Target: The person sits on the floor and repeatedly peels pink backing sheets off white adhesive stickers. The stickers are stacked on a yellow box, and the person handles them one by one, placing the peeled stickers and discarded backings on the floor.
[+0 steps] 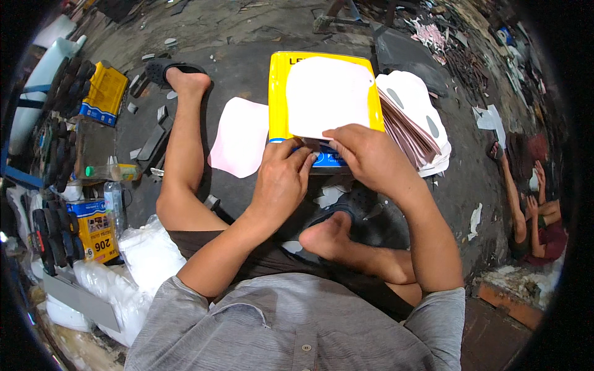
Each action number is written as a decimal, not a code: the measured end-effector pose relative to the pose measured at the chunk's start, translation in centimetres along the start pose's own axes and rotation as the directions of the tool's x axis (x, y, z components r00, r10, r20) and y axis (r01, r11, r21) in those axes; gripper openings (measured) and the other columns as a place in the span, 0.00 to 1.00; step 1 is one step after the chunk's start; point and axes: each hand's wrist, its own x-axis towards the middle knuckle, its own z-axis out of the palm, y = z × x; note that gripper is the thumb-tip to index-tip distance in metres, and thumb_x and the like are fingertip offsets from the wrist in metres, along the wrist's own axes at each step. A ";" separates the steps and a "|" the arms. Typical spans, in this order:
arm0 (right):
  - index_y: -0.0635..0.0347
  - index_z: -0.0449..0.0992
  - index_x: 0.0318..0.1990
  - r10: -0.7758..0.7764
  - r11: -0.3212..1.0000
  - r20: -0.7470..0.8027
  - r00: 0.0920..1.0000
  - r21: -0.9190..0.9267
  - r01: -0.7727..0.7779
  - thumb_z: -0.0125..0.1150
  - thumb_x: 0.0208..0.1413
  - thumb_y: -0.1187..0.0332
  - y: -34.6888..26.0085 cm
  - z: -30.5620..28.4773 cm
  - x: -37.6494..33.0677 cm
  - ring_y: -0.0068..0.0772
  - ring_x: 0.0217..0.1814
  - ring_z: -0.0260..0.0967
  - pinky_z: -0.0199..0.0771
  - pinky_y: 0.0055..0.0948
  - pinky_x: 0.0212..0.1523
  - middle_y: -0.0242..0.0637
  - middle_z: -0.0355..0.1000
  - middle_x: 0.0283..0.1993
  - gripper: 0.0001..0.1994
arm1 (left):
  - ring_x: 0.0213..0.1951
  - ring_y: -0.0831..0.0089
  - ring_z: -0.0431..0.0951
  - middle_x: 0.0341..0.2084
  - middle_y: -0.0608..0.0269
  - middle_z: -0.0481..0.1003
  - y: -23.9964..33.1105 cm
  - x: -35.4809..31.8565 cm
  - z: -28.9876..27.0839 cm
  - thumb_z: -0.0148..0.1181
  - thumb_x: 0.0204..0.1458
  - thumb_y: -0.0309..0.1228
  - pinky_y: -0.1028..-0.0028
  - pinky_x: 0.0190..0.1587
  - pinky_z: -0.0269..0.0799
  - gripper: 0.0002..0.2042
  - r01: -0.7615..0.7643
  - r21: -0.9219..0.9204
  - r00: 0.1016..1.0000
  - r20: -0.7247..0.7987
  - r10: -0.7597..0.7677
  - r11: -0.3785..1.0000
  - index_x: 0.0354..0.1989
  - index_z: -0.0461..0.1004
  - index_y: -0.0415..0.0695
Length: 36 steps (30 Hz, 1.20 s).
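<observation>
A white cut sheet with rounded corners lies on a yellow and blue tin in front of me. My right hand pinches the sheet's near edge between thumb and fingers. Close beside it, at the tin's near edge, my left hand is closed with its fingers curled; whatever it may hold is hidden. To the left of the tin, a pale pink sheet of similar shape lies on the floor. A fanned stack of white and pinkish cut pieces leans at the tin's right side, its top piece bearing grey ovals.
On the left are black soles on a rack, yellow tins, bottles and clear plastic bags. Dark scraps litter the floor. Another person sits at the far right. My bare legs flank the tin.
</observation>
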 end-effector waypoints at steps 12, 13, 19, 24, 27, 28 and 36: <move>0.62 0.82 0.50 0.037 0.999 -0.033 0.999 0.024 -0.036 0.61 0.64 0.69 0.2 1.0 -0.6 0.56 0.47 0.79 0.80 0.48 0.50 0.52 0.81 0.46 0.11 | 0.43 0.52 0.78 0.40 0.51 0.81 -0.2 0.0 0.2 0.67 0.57 0.26 0.59 0.49 0.75 0.07 0.007 0.046 1.000 -0.007 -0.006 0.999 0.40 0.84 0.36; 0.62 0.82 0.50 0.047 0.999 -0.048 0.998 0.030 -0.045 0.61 0.65 0.69 0.3 0.9 -0.5 0.56 0.47 0.79 0.80 0.48 0.50 0.52 0.81 0.46 0.11 | 0.43 0.52 0.78 0.41 0.51 0.81 -0.2 0.1 0.2 0.67 0.58 0.26 0.59 0.49 0.75 0.07 0.010 0.043 1.000 -0.006 -0.010 0.999 0.40 0.84 0.36; 0.64 0.82 0.48 0.117 0.993 -0.085 0.989 0.036 -0.115 0.59 0.67 0.67 0.2 -0.5 0.0 0.58 0.46 0.79 0.79 0.48 0.49 0.54 0.80 0.44 0.11 | 0.44 0.53 0.78 0.45 0.51 0.82 -0.2 0.1 0.6 0.67 0.58 0.27 0.60 0.50 0.75 0.09 0.015 0.043 0.999 -0.041 -0.013 0.999 0.44 0.85 0.38; 0.63 0.81 0.52 0.114 0.992 -0.025 0.993 0.054 -0.113 0.59 0.67 0.69 0.0 0.7 -0.4 0.54 0.49 0.80 0.79 0.42 0.51 0.51 0.81 0.47 0.12 | 0.41 0.51 0.77 0.40 0.51 0.81 -0.3 0.2 0.7 0.67 0.57 0.26 0.59 0.48 0.75 0.07 -0.008 0.040 0.999 -0.050 0.009 0.999 0.39 0.84 0.35; 0.62 0.81 0.52 0.129 0.990 -0.005 0.992 0.050 -0.129 0.60 0.67 0.69 0.2 1.4 -0.7 0.53 0.50 0.80 0.78 0.42 0.52 0.50 0.81 0.48 0.12 | 0.40 0.52 0.77 0.37 0.52 0.80 -0.3 0.3 0.7 0.68 0.57 0.28 0.58 0.46 0.74 0.06 -0.004 0.049 0.998 -0.056 0.006 0.999 0.36 0.84 0.36; 0.62 0.81 0.52 0.137 0.990 -0.009 0.991 0.046 -0.136 0.60 0.66 0.68 0.3 1.5 -0.8 0.53 0.50 0.79 0.78 0.42 0.52 0.50 0.81 0.48 0.12 | 0.40 0.52 0.77 0.35 0.52 0.80 -0.2 0.3 0.7 0.68 0.56 0.28 0.58 0.46 0.74 0.07 -0.009 0.048 0.998 -0.065 0.012 0.999 0.35 0.83 0.36; 0.62 0.81 0.51 0.162 0.986 -0.021 0.987 0.037 -0.161 0.60 0.67 0.68 -0.1 1.3 -0.6 0.54 0.49 0.80 0.79 0.44 0.51 0.51 0.81 0.47 0.11 | 0.41 0.53 0.78 0.37 0.52 0.80 -0.2 0.1 0.8 0.68 0.56 0.27 0.59 0.47 0.75 0.07 -0.001 0.014 0.996 -0.086 0.002 1.000 0.37 0.84 0.36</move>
